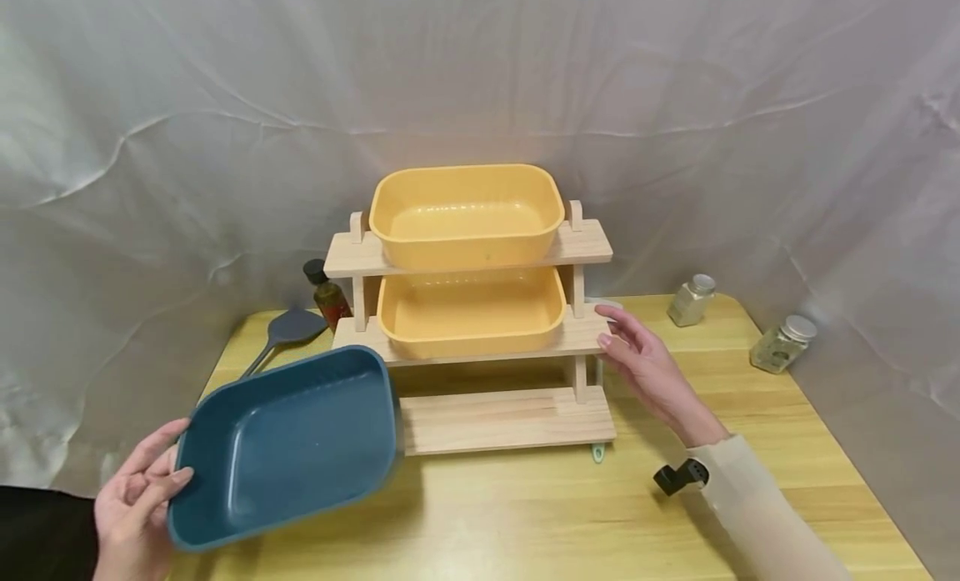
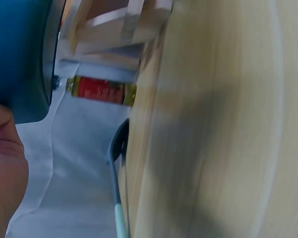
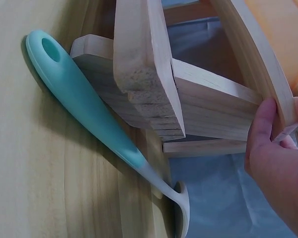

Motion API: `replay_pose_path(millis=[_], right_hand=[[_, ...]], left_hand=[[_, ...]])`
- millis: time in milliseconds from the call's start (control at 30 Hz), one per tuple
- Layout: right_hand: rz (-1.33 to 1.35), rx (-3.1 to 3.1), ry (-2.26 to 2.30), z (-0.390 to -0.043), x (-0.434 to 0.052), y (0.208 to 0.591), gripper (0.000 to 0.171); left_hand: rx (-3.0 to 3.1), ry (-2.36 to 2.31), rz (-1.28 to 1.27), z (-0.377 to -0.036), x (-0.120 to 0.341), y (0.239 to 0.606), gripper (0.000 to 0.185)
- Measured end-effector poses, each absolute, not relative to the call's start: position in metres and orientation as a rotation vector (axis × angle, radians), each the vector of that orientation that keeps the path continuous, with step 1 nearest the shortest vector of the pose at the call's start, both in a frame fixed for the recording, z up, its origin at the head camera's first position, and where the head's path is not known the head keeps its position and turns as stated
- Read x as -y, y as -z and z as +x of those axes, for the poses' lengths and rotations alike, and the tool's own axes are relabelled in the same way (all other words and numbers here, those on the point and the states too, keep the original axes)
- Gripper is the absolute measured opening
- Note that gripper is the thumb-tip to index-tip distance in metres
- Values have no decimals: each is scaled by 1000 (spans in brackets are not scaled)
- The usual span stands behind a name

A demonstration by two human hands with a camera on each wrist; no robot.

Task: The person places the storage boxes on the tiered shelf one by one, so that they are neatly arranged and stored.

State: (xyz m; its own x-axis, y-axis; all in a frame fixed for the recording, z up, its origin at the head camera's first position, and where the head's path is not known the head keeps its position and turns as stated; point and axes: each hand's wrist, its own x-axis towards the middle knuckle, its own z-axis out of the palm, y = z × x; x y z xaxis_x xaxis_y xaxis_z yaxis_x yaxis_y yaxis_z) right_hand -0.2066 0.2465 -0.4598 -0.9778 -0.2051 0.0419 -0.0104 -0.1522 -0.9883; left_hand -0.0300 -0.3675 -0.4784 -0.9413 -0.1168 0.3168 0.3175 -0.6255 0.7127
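My left hand (image 1: 142, 489) grips the near-left rim of a dark blue tub (image 1: 292, 443), thumb on the rim. The tub is tilted above the table, and its far corner is close to the bare bottom shelf of a three-tier wooden rack (image 1: 510, 418). In the left wrist view the blue tub (image 2: 20, 54) fills the top left above my left hand (image 2: 5, 168). One yellow tub (image 1: 465, 214) sits on the top shelf, another (image 1: 471, 314) on the middle shelf. My right hand (image 1: 645, 364) touches the right end of the middle shelf with straight fingers (image 3: 260, 129).
A grey spatula (image 1: 288, 327) and a red-labelled sauce bottle (image 1: 327, 296) lie left of and behind the rack. Two spice jars (image 1: 692, 299) (image 1: 783, 343) stand at the back right. A teal utensil handle (image 3: 84, 109) lies against the rack's right side. White cloth hangs behind the table.
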Motion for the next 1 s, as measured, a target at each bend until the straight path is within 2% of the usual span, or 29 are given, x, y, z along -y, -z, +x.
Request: replay_pose_path(millis=[733,1000], right_hand=[[-258,-1976,2251,-207,-246,461,56],[-312,-2037,2198,-208,-250,457,57]], left_hand=[[1529,2613,-540,-54,299,487,61],[1750,2527,-440,-63,272,488,60]])
